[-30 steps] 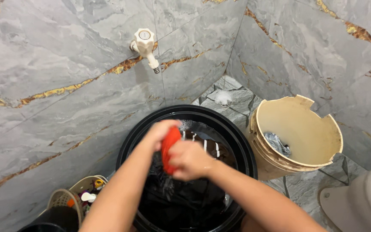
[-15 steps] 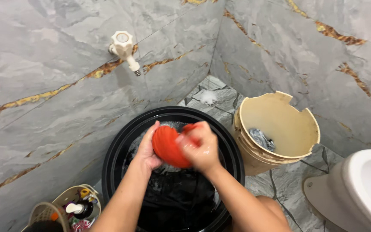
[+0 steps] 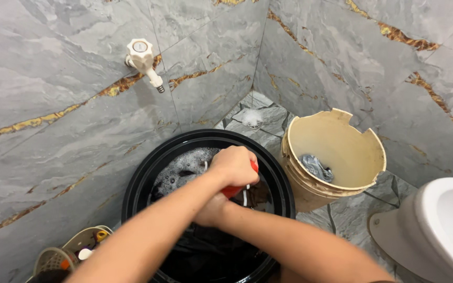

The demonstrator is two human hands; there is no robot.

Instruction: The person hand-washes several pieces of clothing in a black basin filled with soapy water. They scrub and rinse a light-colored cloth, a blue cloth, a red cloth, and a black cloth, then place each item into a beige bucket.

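A wet red cloth [image 3: 233, 191] is squeezed between both my hands over a black round tub [image 3: 136, 184]. My left hand [image 3: 234, 165] is fisted on top of the cloth, its arm crossing from the lower left. My right hand [image 3: 211, 209] grips the cloth from below, partly hidden under the left wrist. Only small bits of the red cloth show. The tub holds soapy foam [image 3: 182, 169] at the back and dark wet clothes [image 3: 211, 257] at the front.
A beige bucket [image 3: 323, 133] with a chipped rim stands right of the tub, a grey cloth [image 3: 314, 166] inside. A white tap [image 3: 142, 55] sticks out of the grey marble wall. A white toilet [image 3: 441, 225] is at right, a basket of bottles [image 3: 64, 254] at lower left.
My hands, which held the bunched red cloth up between them, have crossed and closed over it lower and nearer the tub. Less of the cloth shows. The view has shifted slightly.
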